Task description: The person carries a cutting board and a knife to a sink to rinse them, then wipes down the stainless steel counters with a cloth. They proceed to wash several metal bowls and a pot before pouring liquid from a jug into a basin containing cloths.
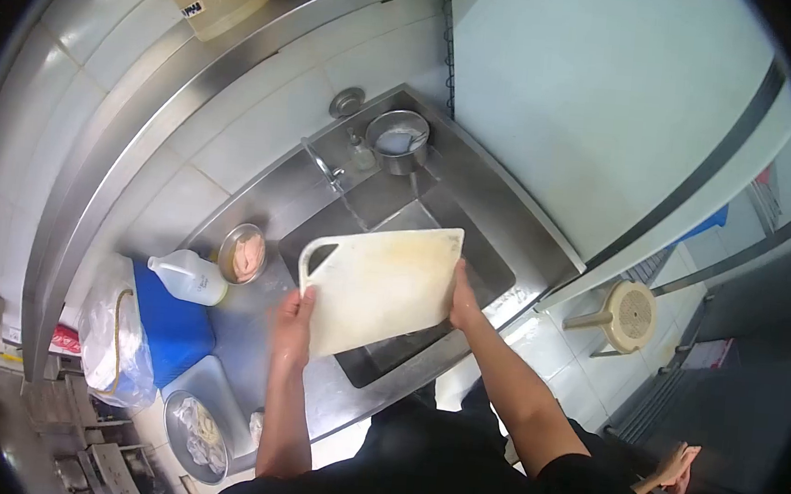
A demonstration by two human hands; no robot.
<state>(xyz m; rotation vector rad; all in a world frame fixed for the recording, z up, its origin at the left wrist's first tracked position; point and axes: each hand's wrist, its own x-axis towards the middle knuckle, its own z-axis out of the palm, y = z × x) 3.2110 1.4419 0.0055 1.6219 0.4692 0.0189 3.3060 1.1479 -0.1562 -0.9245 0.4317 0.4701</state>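
Note:
A white cutting board [383, 288] with a cut-out handle at its upper left corner is held up over the steel sink [496, 272]. My left hand [292, 321] grips its left edge, just under the handle opening. On the opposite side, my right hand [463, 296] clasps the right edge. Behind the board, the faucet [327, 169] reaches over the basin, and what looks like a thin stream of water falls from it. Much of the basin is hidden by the board.
Left of the sink are a metal bowl with pinkish contents [244, 254], a white jug [189, 276] and a blue container [171, 322]. A steel pot [397, 142] stands at the back corner. Another person's hands [675, 471] show at lower right, near a stool [630, 317].

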